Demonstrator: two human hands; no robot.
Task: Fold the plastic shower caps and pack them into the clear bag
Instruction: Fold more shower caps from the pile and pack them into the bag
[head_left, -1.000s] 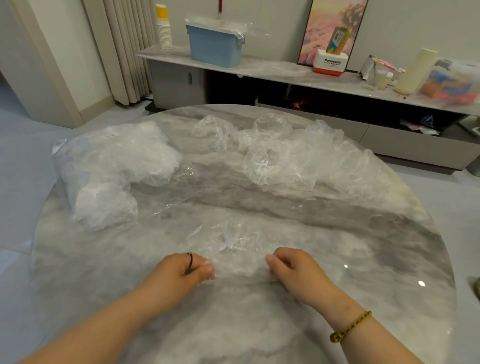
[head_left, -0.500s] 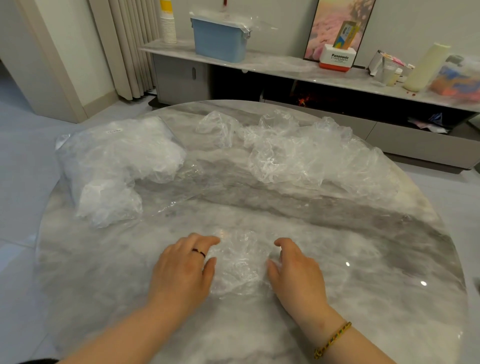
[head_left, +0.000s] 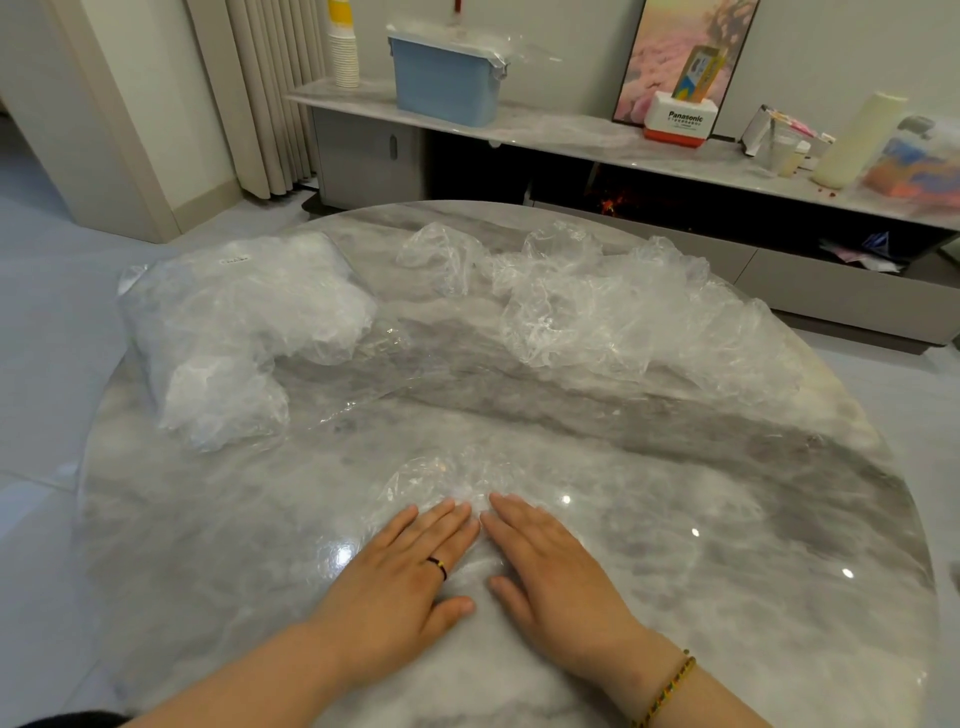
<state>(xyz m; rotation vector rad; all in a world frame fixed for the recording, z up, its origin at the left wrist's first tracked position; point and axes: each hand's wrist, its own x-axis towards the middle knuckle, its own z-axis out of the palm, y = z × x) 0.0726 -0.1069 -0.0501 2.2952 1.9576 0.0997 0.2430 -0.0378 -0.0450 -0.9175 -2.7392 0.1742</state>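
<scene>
Moved since the earlier frame: both my hands, which flanked the crumpled shower cap (head_left: 447, 480) with curved fingers, now lie flat on it, side by side
- My left hand (head_left: 400, 577): palm down, fingers straight and close together, pressing the cap's near part onto the table (head_left: 701, 530); dark ring (head_left: 439, 567) on one finger
- My right hand (head_left: 550, 566): palm down, fingers straight, index tip just beside the left hand's fingertips; braided bracelet (head_left: 670, 686) at the wrist
- Shower cap: clear plastic, near middle of the round marble table, crinkled far edge showing beyond my fingertips
- Clear bag (head_left: 234, 322): far left of the table, bulging with whitish plastic, well apart from my hands
- Loose shower caps (head_left: 623, 322): rumpled heap, far right of the table
- Sideboard (head_left: 571, 135) behind the table: blue lidded box (head_left: 441, 85), stack of paper cups (head_left: 344, 49)
</scene>
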